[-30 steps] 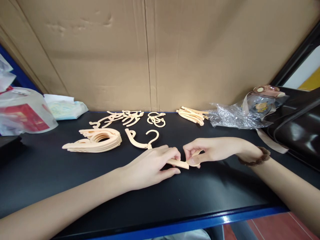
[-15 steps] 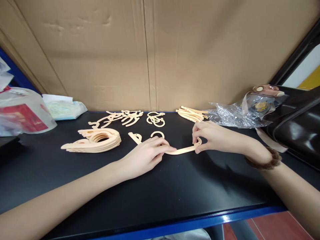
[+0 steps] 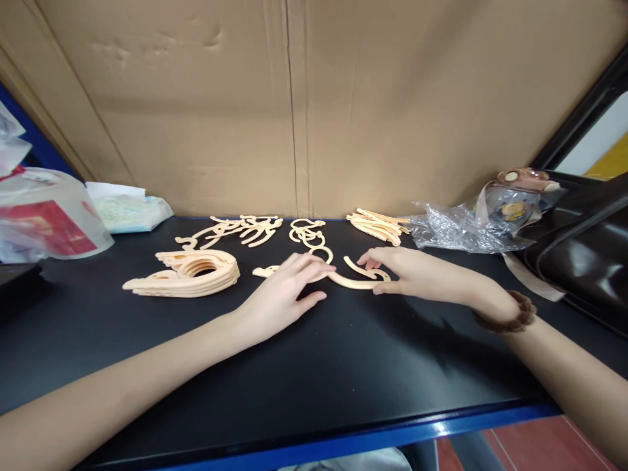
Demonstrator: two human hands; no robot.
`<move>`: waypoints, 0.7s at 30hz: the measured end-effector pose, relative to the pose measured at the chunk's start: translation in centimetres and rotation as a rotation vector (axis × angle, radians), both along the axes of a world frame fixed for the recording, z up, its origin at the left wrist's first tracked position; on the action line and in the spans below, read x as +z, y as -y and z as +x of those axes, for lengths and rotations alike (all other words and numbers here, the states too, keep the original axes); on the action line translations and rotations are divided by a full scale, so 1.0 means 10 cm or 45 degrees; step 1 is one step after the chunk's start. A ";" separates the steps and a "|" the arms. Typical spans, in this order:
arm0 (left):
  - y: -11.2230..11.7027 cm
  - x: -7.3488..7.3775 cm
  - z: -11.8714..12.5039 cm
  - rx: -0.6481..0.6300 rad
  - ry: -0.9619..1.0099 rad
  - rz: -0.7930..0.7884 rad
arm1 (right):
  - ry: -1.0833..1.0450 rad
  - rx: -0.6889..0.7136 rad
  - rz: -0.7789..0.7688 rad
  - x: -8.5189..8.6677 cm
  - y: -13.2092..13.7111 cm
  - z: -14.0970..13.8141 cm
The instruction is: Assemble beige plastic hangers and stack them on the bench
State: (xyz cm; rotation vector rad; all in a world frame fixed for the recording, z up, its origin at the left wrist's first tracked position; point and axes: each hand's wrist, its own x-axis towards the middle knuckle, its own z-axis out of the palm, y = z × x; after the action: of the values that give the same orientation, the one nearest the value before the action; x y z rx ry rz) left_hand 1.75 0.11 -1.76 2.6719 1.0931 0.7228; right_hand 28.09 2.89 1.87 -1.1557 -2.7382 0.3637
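A cream plastic hanger (image 3: pixel 350 282) lies on the black table in front of me, its round hook (image 3: pixel 322 252) pointing away. My left hand (image 3: pixel 292 284) rests over its middle, fingers stretched across it and thumb held apart on the near side. Part of the hanger's left arm (image 3: pixel 262 271) shows beyond that hand. At the right end, my right hand (image 3: pixel 392 269) has its thumb on the near edge and its fingers on the far side, around the end. A curved strip (image 3: pixel 358 267) of the hanger reaches inward from there. The hanger's centre is hidden beneath my left fingers.
A stack of folded hangers (image 3: pixel 191 284) stands left. Behind lie loose curved arms (image 3: pixel 235 229), hook pieces (image 3: pixel 307 230) and thin strips (image 3: pixel 377 226). Clear plastic wrap (image 3: pixel 456 229) and a black bag (image 3: pixel 583 248) are right; a plastic container (image 3: pixel 59 216) and wipes packet (image 3: pixel 127 209) are left.
The hanger has shifted away from me and its hook to the right. My left thumb has moved apart from the fingers. My right fingers have loosened, and the curved strip now shows.
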 end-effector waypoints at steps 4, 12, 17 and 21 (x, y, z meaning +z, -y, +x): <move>-0.02 0.03 -0.04 0.215 0.008 0.027 | 0.039 0.045 0.076 -0.02 -0.06 0.03; -0.08 -0.03 -0.07 0.198 0.015 -0.067 | 0.066 0.108 0.222 -0.10 -0.17 0.04; -0.07 -0.03 -0.05 0.148 0.014 -0.054 | 0.073 -0.050 0.356 -0.10 -0.10 -0.06; -0.04 -0.01 -0.03 0.135 -0.003 -0.052 | 0.067 -0.275 0.301 -0.07 -0.02 -0.13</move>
State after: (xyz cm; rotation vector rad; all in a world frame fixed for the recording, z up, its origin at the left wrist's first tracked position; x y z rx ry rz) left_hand 1.47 0.53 -1.88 2.5985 1.2440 0.7071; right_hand 26.79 3.06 1.20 -1.3911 -2.5757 -0.0167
